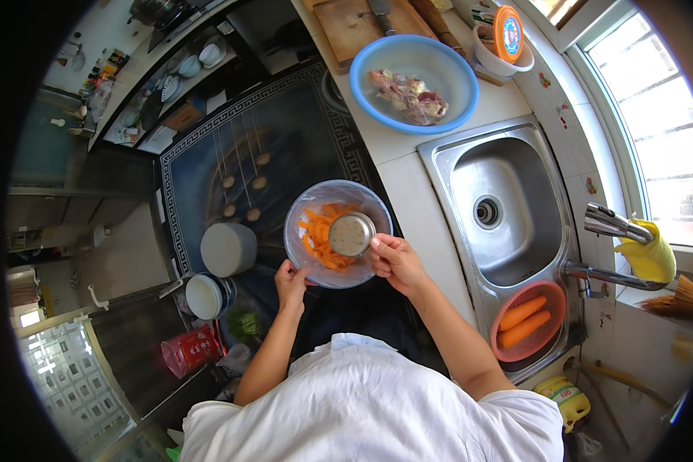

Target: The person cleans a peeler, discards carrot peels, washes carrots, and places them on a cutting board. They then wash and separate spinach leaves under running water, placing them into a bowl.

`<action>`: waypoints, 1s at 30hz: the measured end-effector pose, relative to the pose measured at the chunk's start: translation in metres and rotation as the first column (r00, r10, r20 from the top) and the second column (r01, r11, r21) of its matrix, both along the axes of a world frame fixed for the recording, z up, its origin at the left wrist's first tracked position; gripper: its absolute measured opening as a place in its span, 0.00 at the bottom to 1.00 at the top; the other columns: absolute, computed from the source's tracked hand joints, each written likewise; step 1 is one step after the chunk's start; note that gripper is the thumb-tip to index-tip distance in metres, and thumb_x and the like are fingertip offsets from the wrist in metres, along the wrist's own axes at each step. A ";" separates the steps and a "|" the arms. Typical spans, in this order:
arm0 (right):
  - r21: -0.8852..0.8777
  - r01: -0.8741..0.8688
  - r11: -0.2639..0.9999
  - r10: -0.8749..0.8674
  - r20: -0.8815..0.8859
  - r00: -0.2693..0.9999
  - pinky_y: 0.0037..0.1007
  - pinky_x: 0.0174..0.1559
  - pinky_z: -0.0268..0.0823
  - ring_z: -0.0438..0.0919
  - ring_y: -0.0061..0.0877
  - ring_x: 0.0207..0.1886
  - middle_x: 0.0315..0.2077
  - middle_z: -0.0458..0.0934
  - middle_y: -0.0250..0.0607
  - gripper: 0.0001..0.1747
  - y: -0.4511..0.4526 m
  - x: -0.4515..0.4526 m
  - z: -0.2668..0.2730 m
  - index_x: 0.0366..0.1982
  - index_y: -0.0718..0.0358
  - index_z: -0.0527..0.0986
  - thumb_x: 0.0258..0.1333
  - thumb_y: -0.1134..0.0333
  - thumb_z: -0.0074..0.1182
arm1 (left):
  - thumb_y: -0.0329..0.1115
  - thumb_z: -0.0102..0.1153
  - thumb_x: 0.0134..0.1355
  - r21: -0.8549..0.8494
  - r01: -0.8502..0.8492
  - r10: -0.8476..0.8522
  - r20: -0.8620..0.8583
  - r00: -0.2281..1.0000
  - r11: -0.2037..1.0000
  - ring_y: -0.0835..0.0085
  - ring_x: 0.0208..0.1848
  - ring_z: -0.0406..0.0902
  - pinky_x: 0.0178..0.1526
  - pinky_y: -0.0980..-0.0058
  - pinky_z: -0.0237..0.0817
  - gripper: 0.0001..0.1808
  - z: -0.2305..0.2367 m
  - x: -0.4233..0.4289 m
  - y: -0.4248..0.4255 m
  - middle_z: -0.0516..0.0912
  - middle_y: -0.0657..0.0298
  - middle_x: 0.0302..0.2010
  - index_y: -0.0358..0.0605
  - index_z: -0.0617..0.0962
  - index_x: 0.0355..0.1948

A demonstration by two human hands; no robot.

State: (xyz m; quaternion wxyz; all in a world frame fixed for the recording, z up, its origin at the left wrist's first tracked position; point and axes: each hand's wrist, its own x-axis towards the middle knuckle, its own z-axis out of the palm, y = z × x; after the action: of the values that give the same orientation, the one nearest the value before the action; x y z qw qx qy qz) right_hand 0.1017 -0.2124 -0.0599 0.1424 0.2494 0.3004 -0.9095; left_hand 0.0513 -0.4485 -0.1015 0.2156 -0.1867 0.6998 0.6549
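Observation:
A round bin [385, 225] lined with clear plastic stands before me, with orange peelings [317, 234], apparently from carrots, inside. My left hand [291, 284] grips its near rim on the left. Between the thumb and fingers of my right hand [397, 261] is a small round metal container [351, 234], perhaps a cup or strainer. It hangs over the peelings and hides part of them; its inside cannot be made out. At the sink, two peeled carrots [522, 312] lie in a pink plastic basket [561, 303].
To my right is the steel sink [514, 213] with its faucet [612, 274]. Beyond it on the counter, a blue-rimmed basin [414, 127] holds raw meat [407, 95], near a cutting board [346, 29] and cleaver [383, 20]. On the floor at left stand white buckets [203, 297] and a red bag [193, 351].

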 end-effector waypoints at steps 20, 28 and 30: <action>0.946 0.047 -0.321 -0.293 -0.146 0.945 0.32 0.29 0.67 0.76 0.34 0.25 0.23 0.75 0.43 0.07 0.231 0.065 -0.108 0.29 0.65 0.76 0.54 0.69 0.52 | 0.22 0.53 0.52 -0.124 0.045 -0.040 0.039 0.998 0.991 0.85 0.15 0.64 0.16 0.87 0.53 0.07 0.000 -0.013 0.001 0.75 0.70 0.24 0.46 0.72 0.30; 0.751 -0.281 -0.597 -0.067 0.303 0.951 0.38 0.45 0.67 0.73 0.38 0.44 0.38 0.74 0.44 0.11 0.260 0.052 -0.200 0.36 0.66 0.73 0.48 0.73 0.45 | 0.24 0.54 0.51 -0.204 -0.056 0.073 0.081 0.994 0.977 0.83 0.16 0.69 0.16 0.88 0.53 0.07 -0.002 -0.008 0.003 0.75 0.70 0.24 0.47 0.71 0.30; 0.898 0.002 -0.439 0.133 0.063 0.989 0.36 0.49 0.64 0.69 0.36 0.49 0.45 0.72 0.42 0.21 0.242 0.041 -0.206 0.47 0.64 0.71 0.49 0.74 0.44 | 0.24 0.54 0.51 -0.206 -0.077 0.097 0.091 0.991 0.975 0.82 0.15 0.69 0.16 0.88 0.54 0.08 -0.002 -0.007 0.005 0.75 0.69 0.25 0.47 0.70 0.30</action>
State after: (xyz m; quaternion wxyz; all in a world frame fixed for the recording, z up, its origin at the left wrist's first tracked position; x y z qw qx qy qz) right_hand 0.1430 0.0299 -0.2660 -0.0915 0.1972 0.9493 -0.2272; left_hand 0.0446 -0.4433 -0.1036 0.2013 -0.2708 0.7421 0.5791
